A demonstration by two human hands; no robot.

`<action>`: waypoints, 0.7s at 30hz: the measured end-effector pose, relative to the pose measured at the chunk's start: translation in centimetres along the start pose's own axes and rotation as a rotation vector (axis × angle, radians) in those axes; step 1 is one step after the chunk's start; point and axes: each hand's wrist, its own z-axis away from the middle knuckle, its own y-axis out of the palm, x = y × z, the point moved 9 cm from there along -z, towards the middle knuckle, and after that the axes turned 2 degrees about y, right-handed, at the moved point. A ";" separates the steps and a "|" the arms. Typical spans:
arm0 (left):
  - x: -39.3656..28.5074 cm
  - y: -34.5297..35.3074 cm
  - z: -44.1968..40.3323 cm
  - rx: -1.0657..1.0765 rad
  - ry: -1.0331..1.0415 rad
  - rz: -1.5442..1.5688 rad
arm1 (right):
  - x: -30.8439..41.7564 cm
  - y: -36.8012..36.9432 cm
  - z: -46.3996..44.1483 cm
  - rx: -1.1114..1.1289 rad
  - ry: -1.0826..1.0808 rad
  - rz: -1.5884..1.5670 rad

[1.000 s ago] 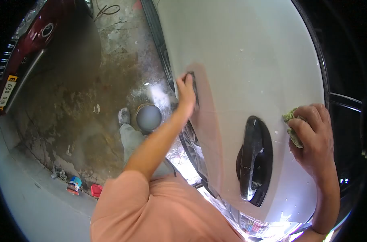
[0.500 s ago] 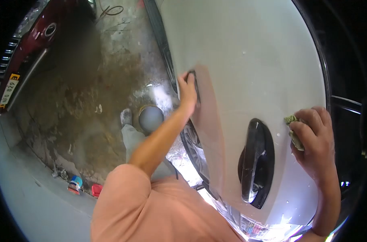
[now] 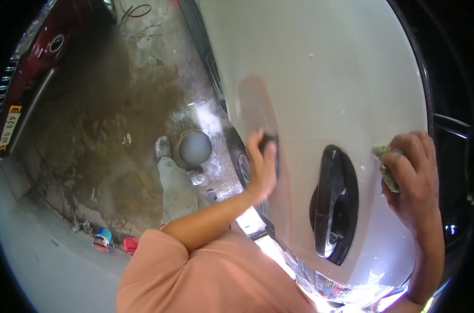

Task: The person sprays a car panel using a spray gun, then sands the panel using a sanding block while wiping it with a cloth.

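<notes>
My left hand (image 3: 261, 169) is closed around a dark, flat pad (image 3: 270, 142), pressed against the light-coloured car door (image 3: 299, 99). Whether it is a sanding block I cannot tell, since the fingers cover much of it. A dull pinkish patch (image 3: 255, 101) on the paint lies around and above this hand. My right hand (image 3: 415, 175) grips a crumpled greenish-yellow cloth or sponge (image 3: 389, 177) against the door near the window edge. Between the two hands sits the black door handle (image 3: 331, 203). Small water drops dot the panel.
A round bucket of greyish liquid (image 3: 195, 148) stands on the wet concrete floor (image 3: 101, 156) by my feet. At upper left is a dark red vehicle (image 3: 44, 57). A blue-labelled container (image 3: 102, 238) and a red object (image 3: 131, 244) lie along the wall.
My left hand has slid down the door toward the handle with the dark pad. My right hand stays at nearly the same place with the cloth or sponge. The view has shifted slightly.
</notes>
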 end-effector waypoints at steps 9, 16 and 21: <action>-2.6 -0.6 -9.8 -0.047 -0.089 0.181 | 0.0 -0.2 0.3 -0.013 -0.002 -0.062; -0.5 0.3 0.2 -0.027 0.018 0.047 | -0.4 0.0 0.2 0.002 0.020 -0.066; -3.5 -0.6 -11.8 -0.023 -0.056 0.228 | 0.2 -0.4 0.0 -0.030 0.000 -0.054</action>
